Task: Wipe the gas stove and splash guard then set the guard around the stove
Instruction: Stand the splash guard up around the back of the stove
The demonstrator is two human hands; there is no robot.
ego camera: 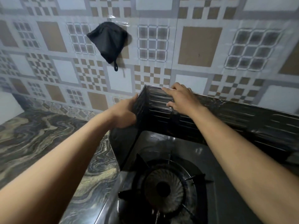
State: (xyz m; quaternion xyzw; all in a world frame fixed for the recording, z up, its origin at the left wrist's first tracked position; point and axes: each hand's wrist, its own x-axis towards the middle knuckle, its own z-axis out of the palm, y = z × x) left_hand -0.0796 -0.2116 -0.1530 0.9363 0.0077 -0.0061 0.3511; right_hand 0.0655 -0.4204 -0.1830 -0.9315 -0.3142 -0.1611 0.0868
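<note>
Head view of a black gas stove with its left burner and pan-support prongs in the foreground. A dark, ribbed metal splash guard stands upright along the stove's rear edge and folds forward at the stove's rear left corner, so that a long back panel and a short side panel enclose the cooktop on two sides. The left hand, just left of that corner, clasps the side panel at its free vertical edge, thumb uppermost; its fingertips are hidden by the panel. The right hand, above the stove's rear edge, pinches the top rim of the back panel near the fold, the fingers laid close together over the rim and the thumb pressed on the ribbed inner face. Left of the stove lies a marbled stone countertop; behind it rises a patterned tile wall, on which a black cloth hangs above and to the left. The guard's right end and the stove's right and front portions are cut off by the frame, and the forearms cover part of the cooktop.
</note>
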